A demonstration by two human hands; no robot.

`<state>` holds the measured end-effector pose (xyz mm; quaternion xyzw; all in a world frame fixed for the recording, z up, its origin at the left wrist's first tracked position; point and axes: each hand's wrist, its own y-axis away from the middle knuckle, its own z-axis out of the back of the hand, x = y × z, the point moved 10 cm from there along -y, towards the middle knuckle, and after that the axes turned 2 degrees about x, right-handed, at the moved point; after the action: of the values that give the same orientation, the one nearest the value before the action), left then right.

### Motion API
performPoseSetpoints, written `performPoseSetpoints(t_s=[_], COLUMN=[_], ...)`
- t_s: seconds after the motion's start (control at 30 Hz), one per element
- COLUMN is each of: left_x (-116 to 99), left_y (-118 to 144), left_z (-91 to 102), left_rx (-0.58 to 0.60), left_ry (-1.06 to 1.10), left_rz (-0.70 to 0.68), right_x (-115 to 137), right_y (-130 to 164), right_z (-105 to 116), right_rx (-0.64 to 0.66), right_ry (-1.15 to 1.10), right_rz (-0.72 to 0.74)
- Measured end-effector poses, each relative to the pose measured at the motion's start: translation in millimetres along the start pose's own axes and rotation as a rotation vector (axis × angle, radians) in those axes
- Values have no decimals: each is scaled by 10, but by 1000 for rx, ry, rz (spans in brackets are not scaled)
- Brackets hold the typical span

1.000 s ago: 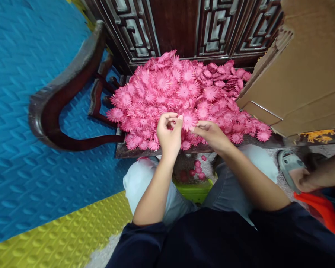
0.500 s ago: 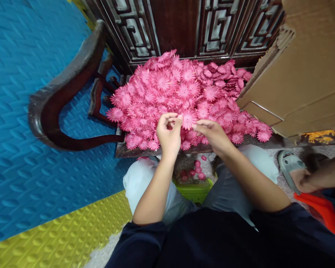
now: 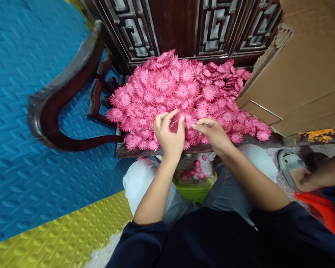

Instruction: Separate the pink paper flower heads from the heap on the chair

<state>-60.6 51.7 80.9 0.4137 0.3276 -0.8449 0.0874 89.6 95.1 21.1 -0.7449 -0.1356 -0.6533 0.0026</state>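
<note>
One pink flower (image 3: 188, 120) is pinched at its petal edge by the right hand (image 3: 212, 132). It lies between the hands, nearer the right; its outline is round, without long axis. The left hand (image 3: 169, 133) is held with thumb and fingers parted. One flower heap (image 3: 162, 82) is noted, its blooms uncountable.
</note>
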Motion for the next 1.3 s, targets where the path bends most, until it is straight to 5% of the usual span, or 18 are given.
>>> performPoseSetpoints(t_s=[0.17, 0.33, 0.5, 0.77, 1.3], left_x=[-321, -241, -64, -56, 364], left_y=[80, 43, 8, -7, 151], left_z=[-227, -328, -311, -313, -592], left_rx=[276, 417, 385, 356, 437], left_ry=[-126, 54, 204, 137, 727], left_rz=[-266, -188, -48, -71, 510], right_x=[15, 71, 100, 114, 319], right_y=[-32, -38, -26, -43, 29], right_z=[38, 15, -27, -25, -70], right_rx=[18, 56, 84, 56, 56], right_ry=[8, 69, 94, 241, 471], right_rz=[28, 115, 141, 224, 346])
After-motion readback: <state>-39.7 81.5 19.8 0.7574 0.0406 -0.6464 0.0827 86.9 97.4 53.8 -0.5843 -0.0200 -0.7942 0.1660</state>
